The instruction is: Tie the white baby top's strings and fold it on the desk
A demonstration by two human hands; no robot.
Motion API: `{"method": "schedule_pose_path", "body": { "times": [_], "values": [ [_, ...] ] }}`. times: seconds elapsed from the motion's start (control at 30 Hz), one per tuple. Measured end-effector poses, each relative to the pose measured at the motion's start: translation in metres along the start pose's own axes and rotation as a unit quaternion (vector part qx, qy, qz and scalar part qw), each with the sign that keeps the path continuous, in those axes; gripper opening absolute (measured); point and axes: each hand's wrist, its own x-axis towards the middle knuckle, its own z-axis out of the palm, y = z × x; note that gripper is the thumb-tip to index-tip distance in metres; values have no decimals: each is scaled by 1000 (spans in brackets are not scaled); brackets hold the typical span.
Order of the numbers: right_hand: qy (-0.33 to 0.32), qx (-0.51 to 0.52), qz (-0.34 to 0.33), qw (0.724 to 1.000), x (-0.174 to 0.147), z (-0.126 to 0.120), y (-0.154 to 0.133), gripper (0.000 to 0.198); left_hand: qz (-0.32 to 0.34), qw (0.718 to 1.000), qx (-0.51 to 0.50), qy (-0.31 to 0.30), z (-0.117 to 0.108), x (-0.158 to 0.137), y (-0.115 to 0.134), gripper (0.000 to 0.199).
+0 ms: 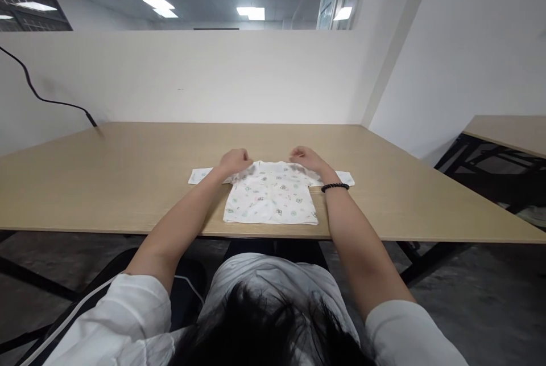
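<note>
At the far left, a black cable (51, 100) curves down along the white partition (234, 75) to the rear left corner of the wooden worktop (128, 178). Left of center, the left hand (236, 161) is over the shoulder of the small shirt (271, 195), its fingers curled; whether its grip pinches any cloth I cannot tell. The shirt, white with a scattered print, lies spread in the center of the frame, collar away from the person, hem near the front edge, sleeves stretched out to both sides. Right of center, the right hand (306, 156) is over the other shoulder, fingers bent and slightly blurred; its grip cannot be told either. A dark beaded bracelet (335, 186) circles that wrist. At the right edge stands another table (512, 128).
</note>
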Motion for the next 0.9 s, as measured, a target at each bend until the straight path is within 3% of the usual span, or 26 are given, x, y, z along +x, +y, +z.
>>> {"method": "schedule_pose_path", "body": {
  "times": [0.13, 0.23, 0.37, 0.5, 0.63, 0.7, 0.8, 0.9],
  "values": [
    [30, -56, 47, 997, -7, -11, 30, 19, -10, 1000, 5, 22, -3, 3, -28, 17],
    [11, -54, 34, 998, -14, -14, 44, 11, 27, 999, -20, -10, -3, 2, -40, 16],
    [-5, -21, -1, 1000, -25, -24, 49, 20, 66, 995, -61, -50, -13, -2, -46, 25],
    [-91, -20, -24, 995, -34, -40, 51, 22, 95, 985, -75, -121, -33, -11, -56, 37],
    [-111, -50, -15, 992, -34, -42, 55, 22, 95, 981, -41, -166, -41, -13, -64, 20],
    [-87, -69, -19, 994, -30, -37, 54, 32, 89, 989, -24, -115, -39, -9, -63, 14],
    [73, -129, -93, 985, -21, -29, 46, 52, 87, 995, -11, 43, -40, -2, -54, 28],
    [257, -202, -181, 928, -18, -31, 33, 57, 99, 968, 8, 231, -55, -3, -44, 38]
  ]
}}
